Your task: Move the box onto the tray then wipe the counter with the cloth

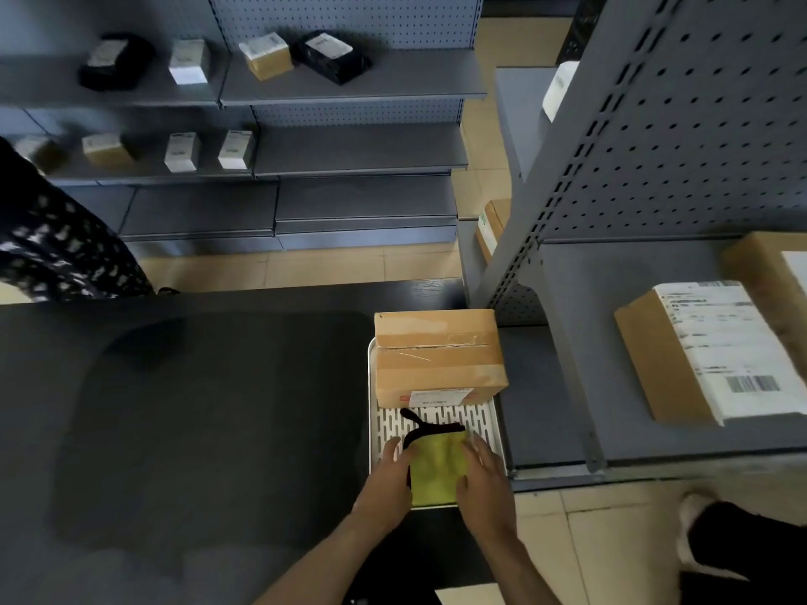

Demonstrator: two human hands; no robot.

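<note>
A taped brown cardboard box (439, 358) stands on the far half of the white slotted tray (441, 416), at the right end of the dark counter (209, 408). A yellow-green cloth (434, 469) with a black edge and loop lies on the tray's near half. My left hand (391, 471) rests against the cloth's left side and my right hand (482, 473) against its right side, fingers laid over its edges. Whether either hand grips the cloth is unclear.
A grey shelf unit (655, 342) with labelled parcels stands right beside the tray. More grey shelves (349, 150) with small boxes line the far side of the aisle. Another person's patterned sleeve (56, 242) shows at the left. A dark mat (218, 430) covers the counter's middle.
</note>
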